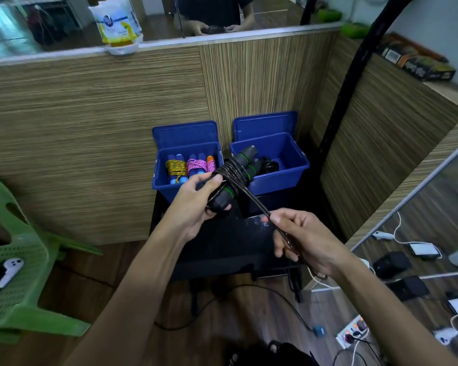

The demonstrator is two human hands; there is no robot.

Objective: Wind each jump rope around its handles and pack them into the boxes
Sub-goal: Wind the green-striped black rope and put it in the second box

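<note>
My left hand point(196, 204) grips the handles point(238, 175) mid-frame; right hand point(299, 239) pinches the rope point(254, 202) — I'd keep tension, lay turns snugly

Blue boxes point(275, 178), green-banded black handles point(238, 167)

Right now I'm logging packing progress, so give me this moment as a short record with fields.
left hand: left hand grips the black handles of the jump rope
right hand: right hand pinches the loose cord, pulled taut from the coils
left box: left blue box holds wound yellow, pink and orange ropes
right box: right blue box holds a dark wound rope
step: winding not finished, bundle not yet boxed
</note>
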